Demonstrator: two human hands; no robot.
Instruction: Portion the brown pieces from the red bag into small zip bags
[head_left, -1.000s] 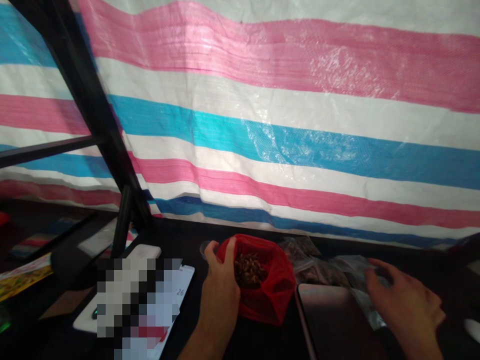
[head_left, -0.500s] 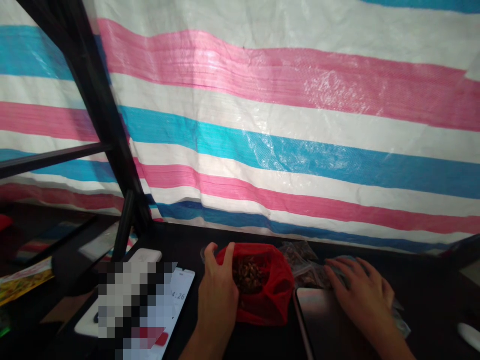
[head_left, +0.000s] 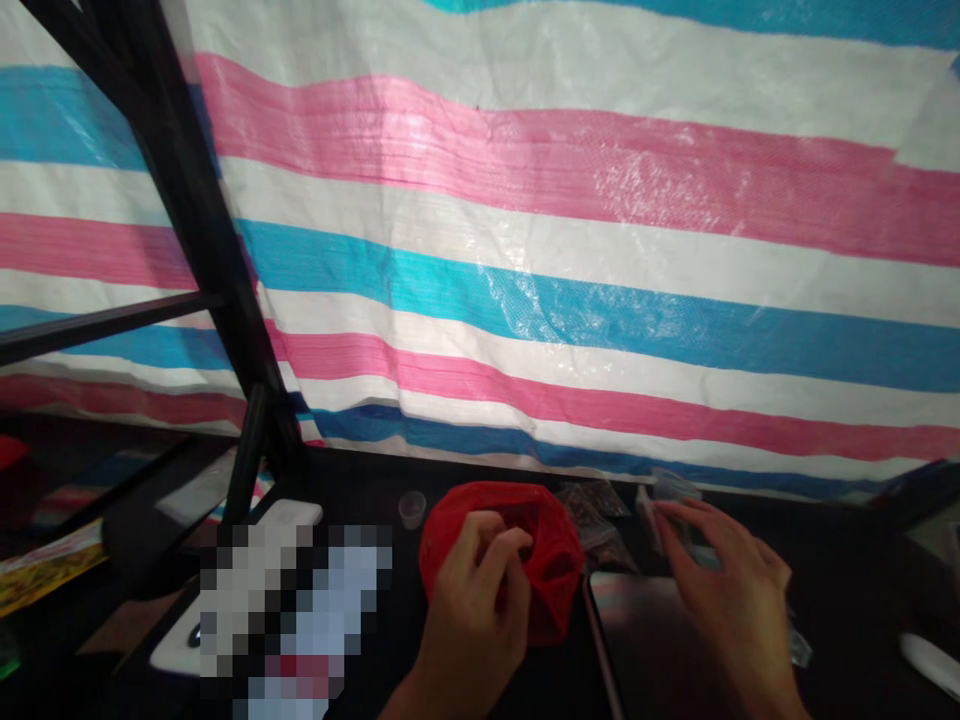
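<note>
A red plastic bag (head_left: 551,600) stands with its mouth open on the dark tabletop. My left hand (head_left: 484,590) reaches over its near rim, fingers bent and drawn together inside the mouth; whatever they pinch is hidden, and so are most of the contents. Off to the right, my right hand (head_left: 724,575) has thumb and fingers closed on a small clear plastic bag (head_left: 675,487), raised at the far side of a dark flat device (head_left: 637,640). Between the hands lie small clear bags with brown contents (head_left: 600,530).
Behind the red bag's left side stands a small clear cup (head_left: 412,509). A white object (head_left: 289,515) and a partly blurred-out phone lie left. A black frame post (head_left: 187,210) rises there, before a striped plastic sheet (head_left: 525,300). A white item (head_left: 930,665) lies far right.
My left hand has moved from the red bag's left rim into its mouth, uncovering the small cup. My right hand, earlier spread low over the clear plastic, now pinches a small clear bag upright.
</note>
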